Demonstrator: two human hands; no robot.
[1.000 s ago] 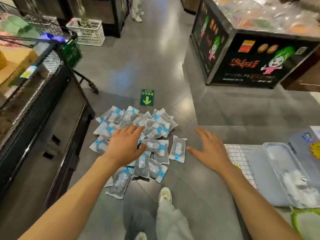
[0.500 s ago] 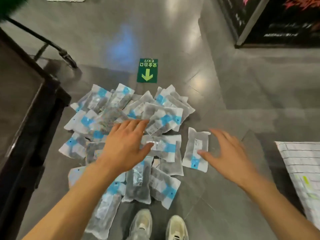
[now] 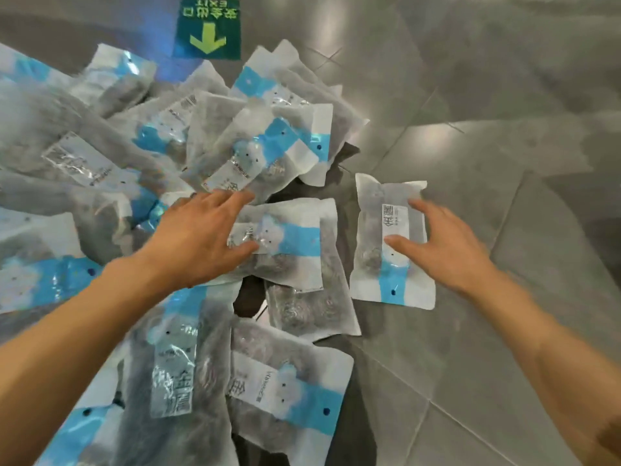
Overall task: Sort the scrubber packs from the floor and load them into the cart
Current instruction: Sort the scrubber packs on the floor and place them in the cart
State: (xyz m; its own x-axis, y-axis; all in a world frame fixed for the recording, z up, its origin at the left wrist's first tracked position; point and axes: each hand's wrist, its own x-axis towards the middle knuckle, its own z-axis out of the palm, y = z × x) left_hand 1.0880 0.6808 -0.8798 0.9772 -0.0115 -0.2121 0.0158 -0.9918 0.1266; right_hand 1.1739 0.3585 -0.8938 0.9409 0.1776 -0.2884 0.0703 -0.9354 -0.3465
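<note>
The left hand lies spread, fingers apart, on a scrubber pack at the near edge of the heap on the floor, its thumb on the pack's face, while the right hand reaches open-fingered over a lone pack lying just clear of the heap, fingertips at or just above the wrapper (contact is hard to tell). To do this well, each hand should probably press flat, slide its pack free of its neighbours, then curl the fingers under an edge, since the slick film likely slips from a top pinch. The cart is out of view.
</note>
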